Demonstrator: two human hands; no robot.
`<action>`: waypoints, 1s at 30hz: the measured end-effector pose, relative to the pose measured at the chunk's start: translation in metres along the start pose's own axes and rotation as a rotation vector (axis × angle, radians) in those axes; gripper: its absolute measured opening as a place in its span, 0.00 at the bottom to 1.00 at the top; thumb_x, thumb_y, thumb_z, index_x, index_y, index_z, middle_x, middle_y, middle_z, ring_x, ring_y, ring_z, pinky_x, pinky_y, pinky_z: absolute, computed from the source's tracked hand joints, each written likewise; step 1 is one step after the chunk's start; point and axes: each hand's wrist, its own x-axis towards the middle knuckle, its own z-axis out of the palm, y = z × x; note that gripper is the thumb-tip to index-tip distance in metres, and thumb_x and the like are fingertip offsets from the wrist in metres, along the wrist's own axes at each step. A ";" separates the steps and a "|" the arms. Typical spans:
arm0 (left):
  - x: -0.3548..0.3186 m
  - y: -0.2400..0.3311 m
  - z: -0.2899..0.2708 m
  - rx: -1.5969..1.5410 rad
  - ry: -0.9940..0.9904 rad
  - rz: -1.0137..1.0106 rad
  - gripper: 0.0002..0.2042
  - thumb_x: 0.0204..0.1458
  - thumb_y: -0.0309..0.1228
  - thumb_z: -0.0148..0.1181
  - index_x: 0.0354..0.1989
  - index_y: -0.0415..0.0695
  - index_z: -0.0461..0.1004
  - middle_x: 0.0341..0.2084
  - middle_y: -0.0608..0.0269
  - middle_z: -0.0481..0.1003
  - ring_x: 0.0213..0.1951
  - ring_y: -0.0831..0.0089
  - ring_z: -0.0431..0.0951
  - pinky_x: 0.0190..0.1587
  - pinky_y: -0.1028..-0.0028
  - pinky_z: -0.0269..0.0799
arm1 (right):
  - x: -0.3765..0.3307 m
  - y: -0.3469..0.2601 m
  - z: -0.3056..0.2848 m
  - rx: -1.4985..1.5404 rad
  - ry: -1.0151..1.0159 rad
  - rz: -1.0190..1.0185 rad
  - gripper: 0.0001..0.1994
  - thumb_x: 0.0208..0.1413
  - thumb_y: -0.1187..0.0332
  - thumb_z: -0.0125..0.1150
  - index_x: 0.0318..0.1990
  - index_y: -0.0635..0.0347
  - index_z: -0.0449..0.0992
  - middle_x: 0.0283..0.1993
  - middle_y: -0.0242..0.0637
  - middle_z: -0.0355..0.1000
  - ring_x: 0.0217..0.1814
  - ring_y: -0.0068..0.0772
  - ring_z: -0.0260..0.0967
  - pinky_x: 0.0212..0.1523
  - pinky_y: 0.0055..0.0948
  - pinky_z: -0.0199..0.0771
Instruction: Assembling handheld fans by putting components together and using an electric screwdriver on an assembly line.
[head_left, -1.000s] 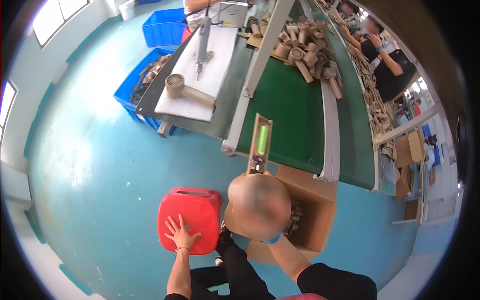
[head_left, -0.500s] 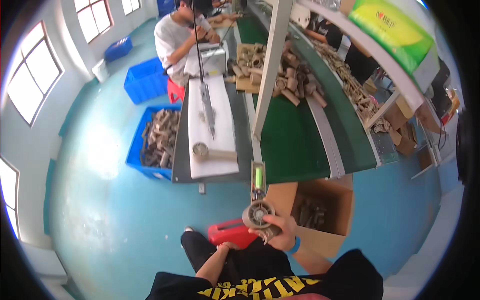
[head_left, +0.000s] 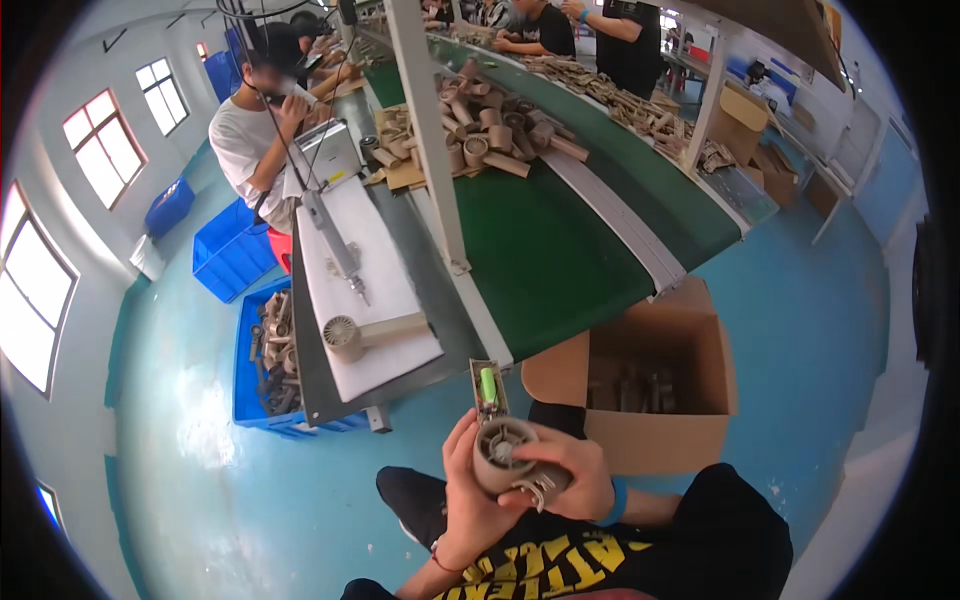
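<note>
A beige handheld fan [head_left: 503, 450] is held between my two hands above my lap, its round grille turned up. Its handle stretches away from me and is uncovered, showing a green battery cell [head_left: 488, 386] inside. My left hand [head_left: 468, 492] wraps the fan head's left side. From the right, my right hand [head_left: 578, 468] grips it, with fingers across the grille's edge and on a curved, slotted beige piece [head_left: 542, 486] just below. A second beige fan [head_left: 345, 338] lies on the white mat [head_left: 375, 265] at the bench's near end.
An electric screwdriver [head_left: 335, 245] hangs over the mat. Beige fans and parts [head_left: 475, 130] are heaped on the green conveyor [head_left: 540, 260]. An open cardboard box [head_left: 660, 435] stands right of my hands. A blue bin [head_left: 245, 390] holds parts. A person [head_left: 250, 135] sits farther along the bench.
My left hand has come up from near my lap and now holds the fan alongside my right hand. The view has turned, and the red item by my lap no longer shows.
</note>
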 end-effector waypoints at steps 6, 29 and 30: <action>-0.016 -0.034 -0.003 -0.324 0.048 -0.200 0.36 0.30 0.23 0.78 0.51 0.36 0.65 0.51 0.47 0.72 0.54 0.59 0.73 0.57 0.65 0.68 | -0.020 0.038 -0.006 -0.014 -0.191 -0.127 0.22 0.47 0.64 0.72 0.49 0.57 0.74 0.54 0.50 0.72 0.37 0.37 0.78 0.36 0.27 0.77; -0.035 -0.031 -0.031 -0.910 0.074 -0.501 0.43 0.28 0.38 0.80 0.53 0.34 0.62 0.46 0.40 0.73 0.53 0.53 0.73 0.56 0.63 0.69 | 0.028 0.074 -0.022 0.333 0.192 -0.047 0.37 0.55 0.33 0.45 0.51 0.62 0.67 0.29 0.32 0.68 0.25 0.13 0.59 0.24 0.14 0.58; -0.030 -0.031 -0.029 -0.910 0.003 -0.497 0.42 0.29 0.37 0.80 0.53 0.34 0.62 0.46 0.41 0.73 0.53 0.53 0.73 0.55 0.63 0.69 | 0.023 0.078 -0.029 0.249 0.258 0.040 0.34 0.57 0.35 0.46 0.49 0.62 0.69 0.27 0.31 0.68 0.23 0.13 0.58 0.23 0.14 0.57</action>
